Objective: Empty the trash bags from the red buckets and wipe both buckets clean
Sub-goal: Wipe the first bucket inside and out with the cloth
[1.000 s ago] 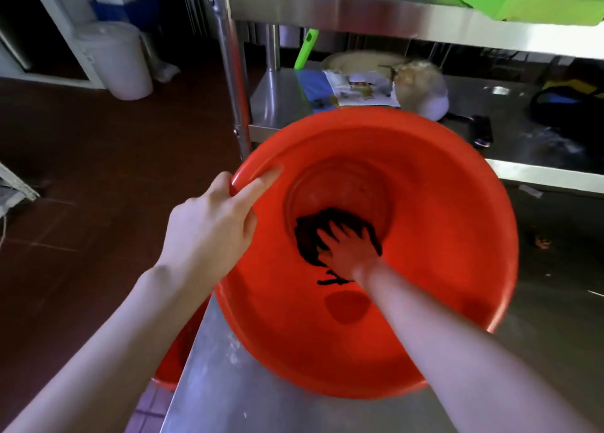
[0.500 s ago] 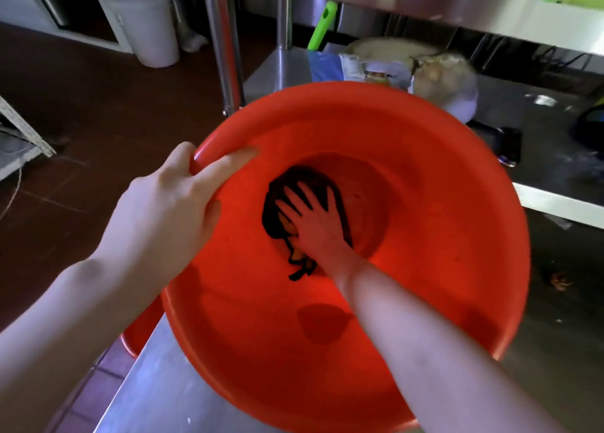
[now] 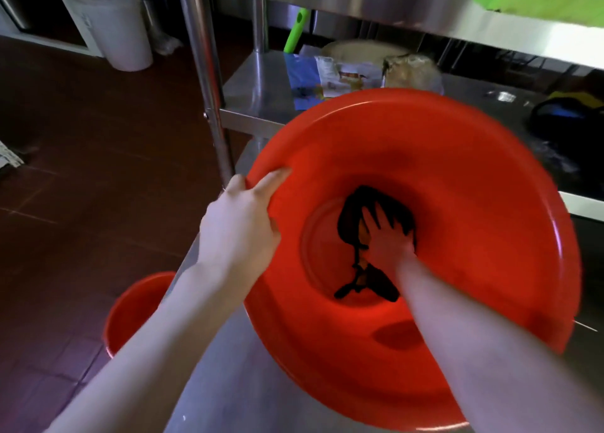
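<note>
Wiping the inside of the red bucket (image 3: 457, 177), which is tilted on the worktop (image 3: 235, 387) with its mouth toward the person. The step is best done with firm, overlapping sweeps across the base and then up the wall, the rim braced so the bucket cannot roll. The left hand (image 3: 238, 230) grips the rim, one digit laid inside the wall and the others hooked over the outer edge. The right hand (image 3: 389, 243) reaches deep inside, its fingers (image 3: 369, 218) straight and spread, pressing a dark cloth (image 3: 348, 217) against the base. The cloth extends beyond and left of those fingers. A second red bucket (image 3: 137, 305) stands below the left forearm.
</note>
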The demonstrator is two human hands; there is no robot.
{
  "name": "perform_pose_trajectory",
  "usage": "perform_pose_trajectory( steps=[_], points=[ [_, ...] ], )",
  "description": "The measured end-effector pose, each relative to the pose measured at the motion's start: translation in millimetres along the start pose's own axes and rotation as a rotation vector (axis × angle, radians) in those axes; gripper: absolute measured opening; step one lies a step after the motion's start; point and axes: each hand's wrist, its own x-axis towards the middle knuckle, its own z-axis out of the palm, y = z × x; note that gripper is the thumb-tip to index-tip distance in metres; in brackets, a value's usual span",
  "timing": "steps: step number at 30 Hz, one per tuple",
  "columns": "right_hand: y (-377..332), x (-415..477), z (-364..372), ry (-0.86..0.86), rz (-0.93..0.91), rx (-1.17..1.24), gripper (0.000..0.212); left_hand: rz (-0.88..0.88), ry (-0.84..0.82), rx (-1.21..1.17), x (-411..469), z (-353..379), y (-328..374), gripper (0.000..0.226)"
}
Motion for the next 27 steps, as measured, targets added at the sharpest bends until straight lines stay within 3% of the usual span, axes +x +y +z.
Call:
perform_pose_trajectory(
  steps=[7, 14, 17, 20, 23, 27],
  points=[
    [-16, 15, -3, 0.212, -0.105, 0.074, 0.091, 0.113, 0.073, 0.081, 0, -21, -15, 0.074],
    [-81, 36, -1, 0.224, -0.022, 0.181, 0.098, 0.099, 0.122, 0.098, 1, -29, -37, 0.07],
    [-99, 39, 2, 0.272, -0.279, 0.007, 0.097, 0.094, 0.144, 0.111, 2, -26, -38, 0.07],
    [-131, 23, 30, 0.239, -0.583, -0.148, 0.065, 0.062, 0.143, 0.105, -1, -25, -40, 0.069],
    [-131, -1, 54, 0.164, -0.629, -0.235, 0.059, 0.035, 0.154, 0.103, -7, -25, -45, 0.07],
    [-97, -5, 28, -0.013, -0.806, -0.439, 0.055, -0.007, 0.116, 0.096, -7, -22, -52, 0.071]
  ],
)
